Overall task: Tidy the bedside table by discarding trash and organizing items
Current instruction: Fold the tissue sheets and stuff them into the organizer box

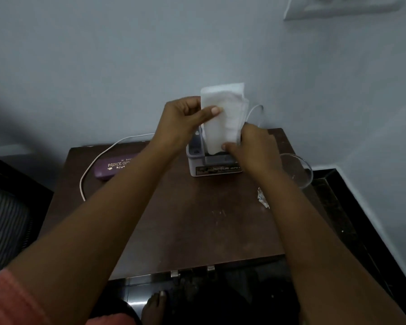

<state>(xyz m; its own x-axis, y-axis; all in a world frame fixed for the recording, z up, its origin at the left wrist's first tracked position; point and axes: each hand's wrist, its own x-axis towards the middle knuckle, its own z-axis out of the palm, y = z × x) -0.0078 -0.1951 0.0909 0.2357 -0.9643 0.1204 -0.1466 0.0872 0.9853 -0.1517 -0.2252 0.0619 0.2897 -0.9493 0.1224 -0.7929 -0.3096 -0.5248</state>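
While a white tissue is held upright above the far edge of the desk, its left side is pinched by the left hand, whose thumb and fingers are clamped on it. Its lower end is pinched by the right hand, the thumb likewise pressed onto the sheet. A small grey box is seen directly beneath the tissue; whether the two touch cannot be told. A purple spectacle case and a white cable are laid toward the far left corner. A clear glass bowl is set at the right edge, and a crumpled wrapper is seen near it.
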